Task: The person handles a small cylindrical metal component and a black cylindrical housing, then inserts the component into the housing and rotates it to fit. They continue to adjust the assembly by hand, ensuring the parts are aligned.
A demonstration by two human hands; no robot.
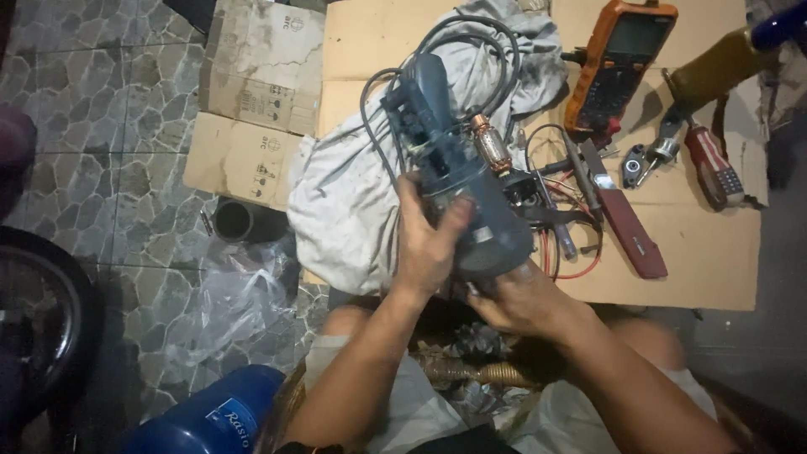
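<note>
I hold a grey-blue power tool body [458, 172] over a pale cloth [353, 193]. My left hand [427, 244] grips its side from the left, thumb across the housing. My right hand [523, 298] holds it from underneath at the near end. A grey power cord [437, 42] loops from the tool across the cloth. Just right of the tool lies a motor armature [490, 145] with copper windings.
On the cardboard sheet [698, 252] lie an orange multimeter [620, 59], a red-handled screwdriver [713, 168], a dark red tool [629, 225], red wires and small metal parts. A black tube [239, 221], clear plastic bag and blue canister [210, 416] sit on the stone floor at left.
</note>
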